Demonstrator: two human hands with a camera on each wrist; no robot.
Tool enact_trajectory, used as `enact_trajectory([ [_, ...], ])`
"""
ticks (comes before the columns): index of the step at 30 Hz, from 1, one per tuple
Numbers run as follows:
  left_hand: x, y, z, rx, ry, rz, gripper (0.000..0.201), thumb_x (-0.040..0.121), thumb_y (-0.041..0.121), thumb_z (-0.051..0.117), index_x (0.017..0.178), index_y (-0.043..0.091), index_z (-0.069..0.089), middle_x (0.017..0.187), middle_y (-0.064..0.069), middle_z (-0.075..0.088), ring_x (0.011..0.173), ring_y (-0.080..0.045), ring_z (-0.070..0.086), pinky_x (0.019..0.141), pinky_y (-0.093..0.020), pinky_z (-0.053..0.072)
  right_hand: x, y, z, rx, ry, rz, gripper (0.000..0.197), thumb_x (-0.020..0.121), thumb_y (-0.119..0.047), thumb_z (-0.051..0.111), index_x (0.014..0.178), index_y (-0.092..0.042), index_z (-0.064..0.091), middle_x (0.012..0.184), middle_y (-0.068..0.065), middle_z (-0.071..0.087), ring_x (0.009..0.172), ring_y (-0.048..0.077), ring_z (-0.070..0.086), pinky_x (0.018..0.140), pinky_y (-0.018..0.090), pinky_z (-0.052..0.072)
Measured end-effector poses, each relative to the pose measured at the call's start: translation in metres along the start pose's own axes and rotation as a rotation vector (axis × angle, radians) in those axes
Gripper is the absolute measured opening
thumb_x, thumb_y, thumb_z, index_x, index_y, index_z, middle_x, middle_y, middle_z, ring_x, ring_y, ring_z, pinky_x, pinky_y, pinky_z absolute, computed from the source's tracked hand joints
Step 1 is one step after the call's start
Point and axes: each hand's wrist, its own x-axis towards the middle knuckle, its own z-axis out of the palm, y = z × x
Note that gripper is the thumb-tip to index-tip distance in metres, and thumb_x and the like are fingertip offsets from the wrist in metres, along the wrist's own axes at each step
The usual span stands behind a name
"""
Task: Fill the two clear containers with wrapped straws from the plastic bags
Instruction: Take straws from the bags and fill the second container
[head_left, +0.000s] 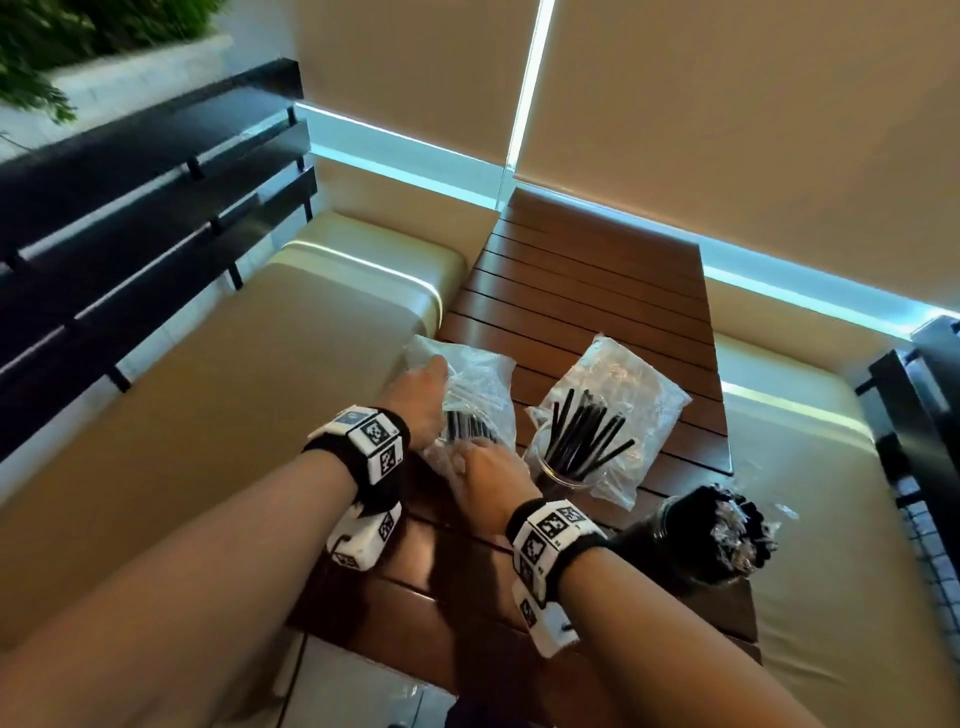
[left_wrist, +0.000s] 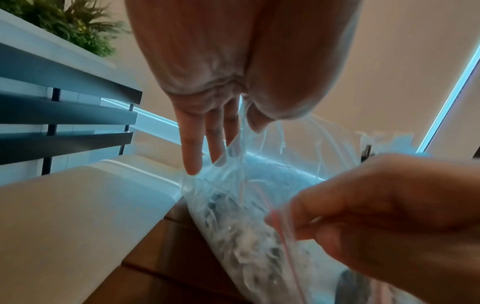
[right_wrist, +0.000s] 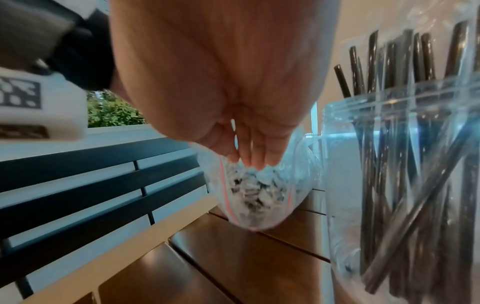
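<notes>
Both hands on the near zip bag, slatted wooden table.

R hand (head_left: 491, 480) nearest: fingers curled, pinching the red-striped mouth edge of the zip bag (head_left: 470, 400) of wrapped black straws. L hand (head_left: 423, 402) at the bag's far/left side; in the left wrist view three fingers (left_wrist: 193, 152) stretch out while thumb + forefinger nip a fold of film. Bag lies on the table (head_left: 597, 291), left of centre. 2nd plastic bag (head_left: 621, 395) lies well right of it. Clear container (head_left: 563, 467) stands on that bag's near end, part-filled w/ loose black straws (head_left: 584, 436). 2nd container (head_left: 696, 535), packed full, at near right edge. Cream bench cushion (head_left: 208, 415) beside table.
</notes>
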Motion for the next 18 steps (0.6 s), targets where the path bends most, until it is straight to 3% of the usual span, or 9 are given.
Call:
enact_trajectory([
  [2, -0.002, 0.002, -0.011, 0.019, -0.010, 0.049, 0.027, 0.079, -0.005, 0.048, 0.092, 0.017, 0.038, 0.093, -0.016, 0.060, 0.085, -0.038, 0.059, 0.070, -0.042, 0.044, 0.007, -0.001, -0.009, 0.112, 0.122, 0.081, 0.026, 0.092, -0.032, 0.054, 0.107, -0.014, 0.065, 0.108, 0.006, 0.065, 0.099, 0.026, 0.062, 0.084, 0.035, 0.049],
  [4, -0.008, 0.005, -0.020, 0.022, -0.025, 0.080, 0.027, 0.081, -0.007, 0.046, 0.091, 0.017, 0.037, 0.090, -0.014, 0.058, 0.083, -0.036, 0.056, 0.070, -0.042, 0.042, 0.016, -0.002, -0.018, 0.244, 0.237, 0.222, 0.028, 0.089, -0.020, 0.057, 0.115, -0.016, 0.067, 0.114, 0.003, 0.068, 0.107, 0.022, 0.061, 0.091, 0.032, 0.047],
  [6, -0.014, 0.009, -0.027, 0.022, -0.035, 0.103, 0.026, 0.083, -0.007, 0.043, 0.092, 0.016, 0.037, 0.083, -0.011, 0.054, 0.081, -0.035, 0.055, 0.068, -0.041, 0.040, 0.028, -0.002, -0.020, 0.270, 0.234, 0.295, 0.029, 0.091, -0.015, 0.052, 0.116, -0.015, 0.067, 0.118, 0.006, 0.067, 0.113, 0.025, 0.061, 0.094, 0.031, 0.046],
  [8, -0.020, 0.011, -0.031, 0.021, -0.032, 0.129, 0.024, 0.084, -0.007, 0.042, 0.092, 0.015, 0.038, 0.077, -0.006, 0.047, 0.076, -0.032, 0.051, 0.064, -0.036, 0.034, 0.037, -0.007, -0.020, 0.226, 0.078, 0.296, 0.028, 0.099, -0.022, 0.045, 0.116, -0.012, 0.064, 0.120, 0.010, 0.065, 0.115, 0.027, 0.059, 0.093, 0.031, 0.044],
  [10, -0.023, 0.013, -0.034, 0.007, -0.017, 0.147, 0.024, 0.081, -0.007, 0.041, 0.091, 0.015, 0.041, 0.073, -0.002, 0.044, 0.071, -0.026, 0.043, 0.058, -0.031, 0.030, 0.045, -0.010, -0.022, 0.231, -0.085, 0.305, 0.037, 0.102, -0.029, 0.041, 0.130, -0.011, 0.058, 0.133, 0.011, 0.057, 0.129, 0.028, 0.048, 0.108, 0.035, 0.036],
  [13, -0.027, 0.014, -0.036, 0.019, -0.015, 0.156, 0.026, 0.079, -0.008, 0.042, 0.089, 0.017, 0.042, 0.069, 0.004, 0.039, 0.069, -0.020, 0.038, 0.050, -0.019, 0.023, 0.058, -0.011, -0.018, 0.214, -0.236, 0.368, 0.041, 0.098, -0.035, 0.051, 0.135, -0.016, 0.055, 0.136, 0.009, 0.054, 0.130, 0.026, 0.046, 0.110, 0.038, 0.036],
  [16, -0.027, 0.011, -0.032, -0.027, -0.089, 0.142, 0.026, 0.082, -0.009, 0.041, 0.089, 0.017, 0.040, 0.070, 0.004, 0.041, 0.072, -0.021, 0.046, 0.053, -0.022, 0.029, 0.081, -0.003, 0.001, 0.111, -0.350, 0.373, 0.042, 0.097, -0.035, 0.049, 0.136, -0.020, 0.051, 0.133, 0.005, 0.055, 0.122, 0.025, 0.050, 0.107, 0.038, 0.041],
  [18, -0.027, 0.009, -0.028, -0.049, -0.122, 0.147, 0.024, 0.086, -0.006, 0.041, 0.089, 0.018, 0.038, 0.075, 0.000, 0.047, 0.076, -0.024, 0.054, 0.057, -0.027, 0.035, 0.086, -0.004, 0.003, 0.093, -0.415, 0.356, 0.042, 0.099, -0.032, 0.042, 0.139, -0.019, 0.047, 0.140, 0.009, 0.050, 0.129, 0.027, 0.045, 0.111, 0.040, 0.037],
])
